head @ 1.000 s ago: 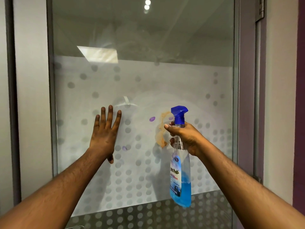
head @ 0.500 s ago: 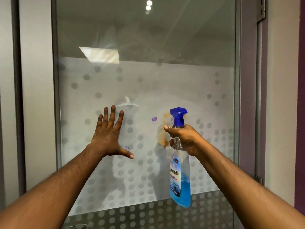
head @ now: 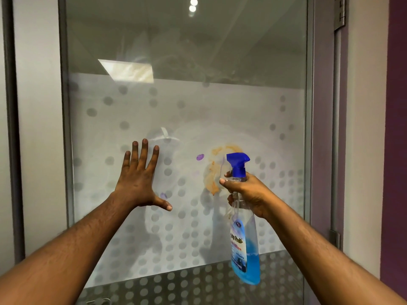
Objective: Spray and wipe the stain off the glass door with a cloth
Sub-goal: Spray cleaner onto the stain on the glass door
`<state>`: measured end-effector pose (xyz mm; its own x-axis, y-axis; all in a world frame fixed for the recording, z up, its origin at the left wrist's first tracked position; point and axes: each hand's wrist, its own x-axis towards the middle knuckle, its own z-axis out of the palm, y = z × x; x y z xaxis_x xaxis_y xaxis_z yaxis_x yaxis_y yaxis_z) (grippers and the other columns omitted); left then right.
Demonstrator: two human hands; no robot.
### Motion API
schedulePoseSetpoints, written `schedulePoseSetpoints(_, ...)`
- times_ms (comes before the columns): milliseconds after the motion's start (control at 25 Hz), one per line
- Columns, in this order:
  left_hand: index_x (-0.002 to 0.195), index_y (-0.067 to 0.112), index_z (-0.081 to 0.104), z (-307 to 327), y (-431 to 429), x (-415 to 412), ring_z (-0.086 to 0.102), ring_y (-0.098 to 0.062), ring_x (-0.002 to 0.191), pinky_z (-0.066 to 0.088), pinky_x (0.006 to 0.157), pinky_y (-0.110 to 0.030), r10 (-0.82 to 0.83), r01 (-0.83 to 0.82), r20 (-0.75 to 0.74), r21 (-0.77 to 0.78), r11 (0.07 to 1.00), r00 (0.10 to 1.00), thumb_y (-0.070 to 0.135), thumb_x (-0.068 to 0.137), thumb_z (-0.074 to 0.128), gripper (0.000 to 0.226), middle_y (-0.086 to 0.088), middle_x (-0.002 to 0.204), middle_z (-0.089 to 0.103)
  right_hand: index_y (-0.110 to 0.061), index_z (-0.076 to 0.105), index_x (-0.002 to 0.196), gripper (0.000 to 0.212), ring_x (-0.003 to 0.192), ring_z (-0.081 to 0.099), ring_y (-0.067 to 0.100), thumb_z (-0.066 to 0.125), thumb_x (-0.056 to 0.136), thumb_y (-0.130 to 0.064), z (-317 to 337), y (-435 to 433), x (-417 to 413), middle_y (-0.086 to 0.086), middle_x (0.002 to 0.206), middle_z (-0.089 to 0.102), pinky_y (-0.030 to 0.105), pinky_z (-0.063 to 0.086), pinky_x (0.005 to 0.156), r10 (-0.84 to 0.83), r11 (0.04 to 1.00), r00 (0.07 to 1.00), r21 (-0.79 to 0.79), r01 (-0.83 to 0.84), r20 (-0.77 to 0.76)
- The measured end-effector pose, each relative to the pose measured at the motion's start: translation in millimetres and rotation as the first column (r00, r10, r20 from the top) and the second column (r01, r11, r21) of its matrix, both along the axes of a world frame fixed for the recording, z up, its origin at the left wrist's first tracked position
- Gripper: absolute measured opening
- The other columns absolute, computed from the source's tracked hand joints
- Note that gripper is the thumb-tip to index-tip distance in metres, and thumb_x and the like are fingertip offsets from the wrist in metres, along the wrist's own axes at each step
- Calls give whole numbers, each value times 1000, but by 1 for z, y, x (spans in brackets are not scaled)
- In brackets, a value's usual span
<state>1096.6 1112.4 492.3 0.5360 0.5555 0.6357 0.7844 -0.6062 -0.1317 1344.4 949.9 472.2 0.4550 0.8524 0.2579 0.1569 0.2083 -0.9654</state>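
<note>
bottle [head: 244, 249] neck under right hand [head: 246, 192], stain [head: 212, 175] part-hidden

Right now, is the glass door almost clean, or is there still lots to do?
Not much is done yet. The right hand grips the spray bottle, nozzle toward the orange stain. The left hand lies flat against the glass door. The stain and a purple spot are on the glass, so spraying and wiping remain. No cloth is in view.

Pale wall [head: 41, 128] at left, purple wall [head: 396, 128] at right, grey metal frame [head: 319, 106] with hinge [head: 340, 12], two round ceiling lights [head: 193, 5] and a rectangular light panel [head: 127, 70] above.
</note>
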Motion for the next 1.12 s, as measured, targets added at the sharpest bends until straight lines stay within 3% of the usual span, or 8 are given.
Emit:
schedulePoseSetpoints(80,142,21,-39,0,1,0,-50,-30,133,-19,117,-50,0,0,-3,1,1000,1000,103,20,30,163,-10,144,-53,-16,61,108,39,67,63,20,81,76,-28,-7,-2,4,9,86,61,28,55,57,-17,1000,1000,-23,17,1)
schedulePoseSetpoints(240,141,20,-40,-1,3,1,-49,-32,133,-18,117,-51,17,-17,-1,11,1000,1000,103,21,33,164,-11,144,-52,-9,59,94,28,60,60,18,79,77,-21,21,-11,30,9,77,60,29,56,54,-55,993,992,99,66,-109)
schedulePoseSetpoints(400,140,19,-42,-1,3,3,-49,-33,133,-17,117,-52,35,-35,7,20,999,999,102,24,42,165,-13,144,-52,-8,59,97,36,63,60,22,81,75,-24,42,-10,46,11,80,60,36,57,61,-188,978,979,80,195,-84)
schedulePoseSetpoints(760,139,20,-43,2,3,2,-50,-33,131,-20,116,-50,44,-44,-11,-11,999,999,101,21,45,168,-13,142,-54,-10,58,100,34,70,59,21,79,78,-24,19,-10,36,11,84,60,29,57,54,-113,982,990,145,124,-81)
schedulePoseSetpoints(920,138,18,-45,3,1,0,-51,-35,130,-21,115,-50,63,-64,-53,-19,998,997,97,25,56,171,-14,141,-55,-9,59,100,31,69,58,21,78,80,-23,-18,-10,24,10,82,60,33,56,64,-121,989,988,75,129,-98)
schedulePoseSetpoints(1120,136,14,-47,8,-4,-3,-46,-40,131,-14,117,-51,106,-108,-136,-7,994,985,91,28,66,173,-17,136,-58,-18,58,107,36,69,62,16,76,81,-34,-24,4,-14,5,87,65,27,56,62,-40,999,976,9,39,213)
